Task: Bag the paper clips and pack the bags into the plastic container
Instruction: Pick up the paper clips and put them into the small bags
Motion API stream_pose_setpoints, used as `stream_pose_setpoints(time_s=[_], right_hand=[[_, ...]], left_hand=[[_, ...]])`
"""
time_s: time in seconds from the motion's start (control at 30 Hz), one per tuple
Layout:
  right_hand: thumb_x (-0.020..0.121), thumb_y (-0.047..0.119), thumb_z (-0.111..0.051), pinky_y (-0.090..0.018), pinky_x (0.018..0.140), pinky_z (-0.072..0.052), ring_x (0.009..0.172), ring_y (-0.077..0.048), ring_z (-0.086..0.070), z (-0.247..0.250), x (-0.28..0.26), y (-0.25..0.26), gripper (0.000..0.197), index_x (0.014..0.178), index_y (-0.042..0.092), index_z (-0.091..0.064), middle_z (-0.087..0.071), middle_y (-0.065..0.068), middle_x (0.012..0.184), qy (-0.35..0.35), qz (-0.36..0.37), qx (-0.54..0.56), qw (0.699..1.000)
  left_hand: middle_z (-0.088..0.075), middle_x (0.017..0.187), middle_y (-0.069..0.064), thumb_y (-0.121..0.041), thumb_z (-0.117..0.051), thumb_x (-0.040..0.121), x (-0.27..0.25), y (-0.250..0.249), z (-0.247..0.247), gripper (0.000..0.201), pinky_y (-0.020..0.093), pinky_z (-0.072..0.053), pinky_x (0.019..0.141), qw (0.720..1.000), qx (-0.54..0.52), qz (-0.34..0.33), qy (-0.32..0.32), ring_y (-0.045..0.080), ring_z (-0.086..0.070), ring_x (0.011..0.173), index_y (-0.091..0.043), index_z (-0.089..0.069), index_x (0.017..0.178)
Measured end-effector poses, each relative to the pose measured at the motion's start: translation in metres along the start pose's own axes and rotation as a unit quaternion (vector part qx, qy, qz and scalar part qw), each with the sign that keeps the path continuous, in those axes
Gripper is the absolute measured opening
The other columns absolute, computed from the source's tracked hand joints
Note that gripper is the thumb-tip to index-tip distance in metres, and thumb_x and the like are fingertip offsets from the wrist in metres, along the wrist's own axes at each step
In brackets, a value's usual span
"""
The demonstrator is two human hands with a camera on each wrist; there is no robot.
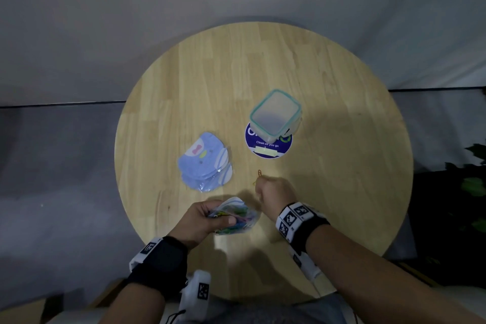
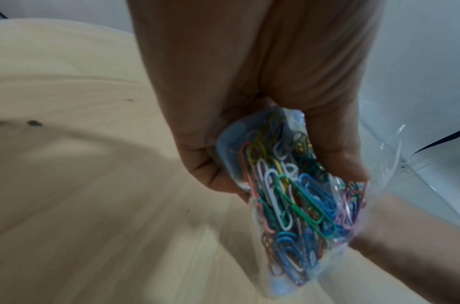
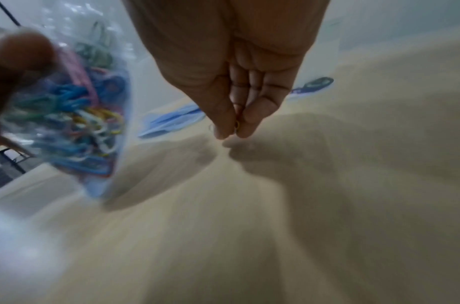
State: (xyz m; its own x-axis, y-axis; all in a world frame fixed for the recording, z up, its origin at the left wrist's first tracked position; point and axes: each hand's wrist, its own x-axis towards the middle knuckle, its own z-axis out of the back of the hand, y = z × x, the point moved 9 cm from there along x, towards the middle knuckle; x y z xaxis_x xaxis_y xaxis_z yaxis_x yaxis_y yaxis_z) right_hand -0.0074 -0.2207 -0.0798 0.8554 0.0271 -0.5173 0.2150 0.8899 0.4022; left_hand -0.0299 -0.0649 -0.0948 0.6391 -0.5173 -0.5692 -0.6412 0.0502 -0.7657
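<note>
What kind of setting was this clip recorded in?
Probably a shared office or break area, not a home: a round pale wooden table with a blue "Clean as you go" sticker, plain grey walls and carpet, and green plant leaves at the right edge.

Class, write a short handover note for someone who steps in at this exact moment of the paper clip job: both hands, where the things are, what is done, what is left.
Left hand: grips a clear bag of coloured paper clips above the table's near edge.
Right hand: pinches a yellow clip just above the table.
An orange clip lies loose beside the right hand.
Empty bags are stacked left of centre.
The plastic container sits farther back with its lid on.
Done: most clips bagged.
Left: bag the last clips, open the container, pack the bag inside.
</note>
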Motion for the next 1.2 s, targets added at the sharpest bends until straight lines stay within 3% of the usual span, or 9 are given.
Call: stream_pose_setpoints(time_s=[0.13,0.33,0.57,0.73,1.03,1.2], right_hand=[[0.080,-0.005,-0.051,-0.041,0.088,-0.051,0.100,-0.034,-0.062,0.008,0.033,0.000,0.047,0.124,0.009,-0.050,-0.065,-0.015,0.109,0.043,0.060,-0.062,0.995],[0.083,-0.004,-0.050,-0.040,0.083,-0.048,0.102,-0.036,-0.059,0.003,0.053,0.004,0.030,0.111,0.001,-0.058,-0.060,-0.018,0.113,0.094,0.124,-0.197,0.968],[0.079,-0.009,-0.052,-0.044,0.083,-0.050,0.095,-0.037,-0.057,0.005,0.060,0.001,0.024,0.102,-0.003,-0.059,-0.050,-0.018,0.117,0.055,0.117,-0.176,0.976],[0.081,-0.005,-0.052,-0.042,0.086,-0.049,0.102,-0.035,-0.057,0.001,0.059,0.003,0.028,0.107,0.001,-0.059,-0.055,-0.015,0.117,0.079,0.117,-0.199,0.970],[0.080,-0.005,-0.050,-0.038,0.070,-0.048,0.090,-0.035,-0.061,0.000,0.051,0.007,0.024,0.102,0.004,-0.052,-0.061,-0.017,0.104,0.076,0.124,-0.220,0.964],[0.077,-0.010,-0.050,-0.036,0.061,-0.043,0.084,-0.035,-0.064,0.004,0.049,0.011,0.030,0.104,0.002,-0.048,-0.065,-0.017,0.097,0.048,0.104,-0.216,0.970]], left_hand=[[-0.072,0.108,0.007,-0.022,-0.081,0.061,0.000,0.001,0.003,0.046,0.027,-0.052,0.088,1.000,0.006,0.001,-0.003,0.016,-0.066,0.098,-0.011,-0.073,0.105],[-0.072,0.105,0.013,-0.019,-0.081,0.061,0.001,-0.001,0.003,0.045,0.028,-0.053,0.087,1.000,0.005,-0.002,-0.011,0.019,-0.066,0.095,-0.006,-0.073,0.103],[-0.074,0.099,0.013,-0.021,-0.081,0.060,0.002,0.000,0.008,0.043,0.030,-0.053,0.086,1.000,0.001,0.001,-0.016,0.021,-0.067,0.092,-0.007,-0.074,0.100],[-0.074,0.097,0.013,-0.013,-0.080,0.064,0.005,-0.003,0.005,0.037,0.029,-0.054,0.083,1.000,0.010,0.010,-0.014,0.021,-0.068,0.090,-0.004,-0.073,0.100],[-0.074,0.098,0.012,-0.005,-0.075,0.067,0.009,-0.013,-0.003,0.036,0.025,-0.054,0.080,1.000,0.014,0.012,-0.013,0.018,-0.068,0.090,-0.004,-0.072,0.103],[-0.070,0.106,0.021,-0.008,-0.076,0.067,0.010,-0.009,-0.001,0.040,0.034,-0.052,0.089,0.999,0.026,0.022,-0.021,0.025,-0.067,0.096,-0.004,-0.071,0.106]])
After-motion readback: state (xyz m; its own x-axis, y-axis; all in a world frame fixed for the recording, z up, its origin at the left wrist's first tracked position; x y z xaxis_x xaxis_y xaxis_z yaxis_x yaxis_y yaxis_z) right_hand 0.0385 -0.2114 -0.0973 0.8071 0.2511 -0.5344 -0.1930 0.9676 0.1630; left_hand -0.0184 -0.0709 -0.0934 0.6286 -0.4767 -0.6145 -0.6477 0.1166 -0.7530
